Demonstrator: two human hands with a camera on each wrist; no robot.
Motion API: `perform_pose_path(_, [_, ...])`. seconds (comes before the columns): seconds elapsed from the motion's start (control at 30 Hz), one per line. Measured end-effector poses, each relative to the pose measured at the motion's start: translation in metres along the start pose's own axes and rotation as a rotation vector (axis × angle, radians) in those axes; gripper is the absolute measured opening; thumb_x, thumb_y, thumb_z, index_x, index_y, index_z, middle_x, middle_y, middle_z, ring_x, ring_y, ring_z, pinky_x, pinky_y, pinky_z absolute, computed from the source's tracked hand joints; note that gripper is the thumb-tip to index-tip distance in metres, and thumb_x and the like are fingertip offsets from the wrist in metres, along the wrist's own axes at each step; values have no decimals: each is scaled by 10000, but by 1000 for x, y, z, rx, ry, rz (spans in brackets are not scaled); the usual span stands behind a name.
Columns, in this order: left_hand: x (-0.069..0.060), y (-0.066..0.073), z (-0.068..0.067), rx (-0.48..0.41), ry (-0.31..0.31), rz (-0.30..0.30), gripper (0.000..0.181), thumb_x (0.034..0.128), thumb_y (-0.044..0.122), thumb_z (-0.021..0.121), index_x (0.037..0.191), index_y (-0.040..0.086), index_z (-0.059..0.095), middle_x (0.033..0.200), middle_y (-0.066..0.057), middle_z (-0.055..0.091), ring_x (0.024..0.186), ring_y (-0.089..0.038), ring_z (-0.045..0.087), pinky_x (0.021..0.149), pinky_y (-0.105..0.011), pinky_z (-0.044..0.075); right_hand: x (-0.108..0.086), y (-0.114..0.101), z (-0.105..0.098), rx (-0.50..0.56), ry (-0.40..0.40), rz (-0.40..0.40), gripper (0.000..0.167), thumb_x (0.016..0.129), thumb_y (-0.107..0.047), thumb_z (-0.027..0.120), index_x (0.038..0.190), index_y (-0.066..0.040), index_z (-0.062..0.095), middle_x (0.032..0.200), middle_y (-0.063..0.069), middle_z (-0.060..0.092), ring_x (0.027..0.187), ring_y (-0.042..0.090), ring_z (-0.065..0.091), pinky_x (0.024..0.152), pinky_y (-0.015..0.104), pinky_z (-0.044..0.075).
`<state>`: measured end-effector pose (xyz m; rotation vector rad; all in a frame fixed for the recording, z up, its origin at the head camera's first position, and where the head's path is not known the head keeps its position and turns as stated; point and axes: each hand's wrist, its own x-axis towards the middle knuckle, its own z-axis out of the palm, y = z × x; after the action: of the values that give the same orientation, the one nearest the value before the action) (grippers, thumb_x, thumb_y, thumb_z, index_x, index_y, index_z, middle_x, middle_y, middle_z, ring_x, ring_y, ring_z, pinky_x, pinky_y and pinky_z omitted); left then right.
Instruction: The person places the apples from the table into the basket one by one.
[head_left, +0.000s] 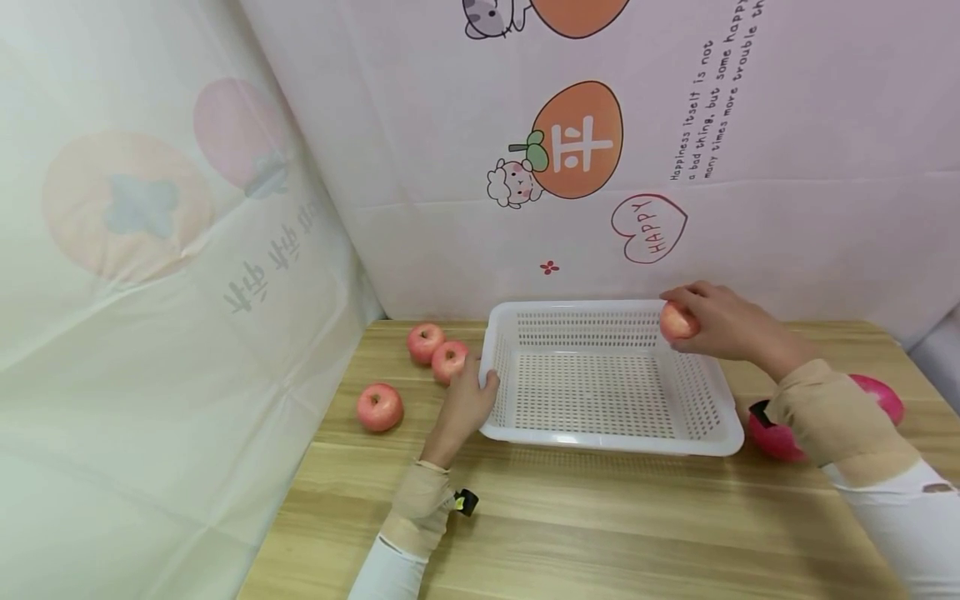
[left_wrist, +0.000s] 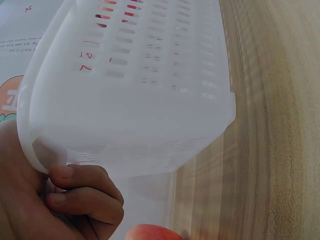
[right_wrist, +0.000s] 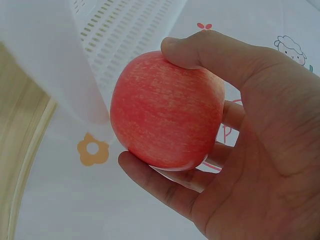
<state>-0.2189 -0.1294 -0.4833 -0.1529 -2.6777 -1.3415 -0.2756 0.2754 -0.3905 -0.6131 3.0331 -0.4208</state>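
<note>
A white plastic basket (head_left: 600, 440) with slotted walls stands on the wooden table, its inside bare in the head view. My left hand (head_left: 471, 398) grips the basket's left rim; the left wrist view shows curled fingers (left_wrist: 87, 192) at that rim. Over the basket's far right corner, my right hand (head_left: 723, 325) holds a red apple (right_wrist: 167, 110) between thumb and fingers. Left of the basket lie three more apples: one at the back (head_left: 425, 342), one beside it near my left hand (head_left: 450, 362), and one closer to the front (head_left: 379, 407).
Bright pink round things (head_left: 776, 437) lie to the right of the basket, partly hidden by my right forearm. A white printed cloth (head_left: 435, 167) hangs right behind the table (head_left: 600, 533), and another cloth (head_left: 150, 350) hangs along the left side.
</note>
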Motion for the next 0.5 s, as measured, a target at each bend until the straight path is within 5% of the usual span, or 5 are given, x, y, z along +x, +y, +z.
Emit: perform_pose_path(0.5, [0,-2,2,14,1,-19,388,1050,188,546,1403,29,536,1148,-227,737,893,-308,741,754,-473,619,8,-10,4,3,-15,-31,746,869,-303,838,1504,-44,545,1475,311,498,1266,526,511,940,682,520])
